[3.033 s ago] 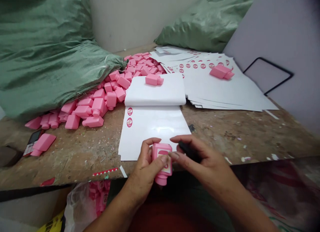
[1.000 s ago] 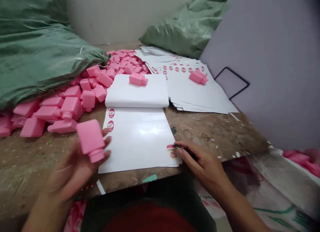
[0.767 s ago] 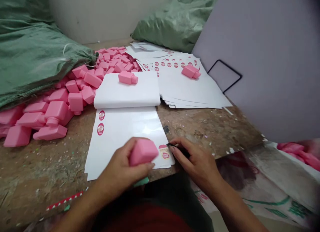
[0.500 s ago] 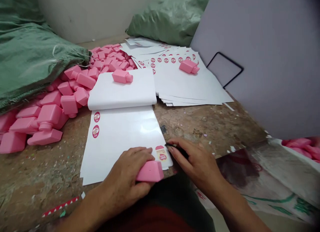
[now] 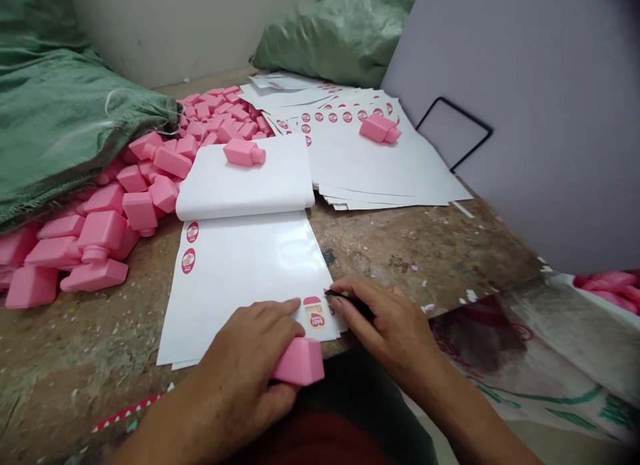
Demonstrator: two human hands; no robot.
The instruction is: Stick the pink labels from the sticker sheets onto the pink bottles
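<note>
A pink plastic bottle [image 5: 299, 361] is clasped in the left hand [image 5: 245, 365], fingers curled — a black tool [image 5: 350, 301], pinched between the right hand's [image 5: 385, 328] fingers, is held at an oval label [image 5: 314, 316].

Green woven sacks [image 5: 60, 98] lie on the stained workbench [image 5: 425, 251] near a lilac board [image 5: 525, 85] and black wire frame [image 5: 463, 113].

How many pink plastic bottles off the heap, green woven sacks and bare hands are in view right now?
Pink rectangular plastic bottles off the heap: 3
Green woven sacks, left and rear: 2
Bare hands, left and right: 2
Total: 7
</note>
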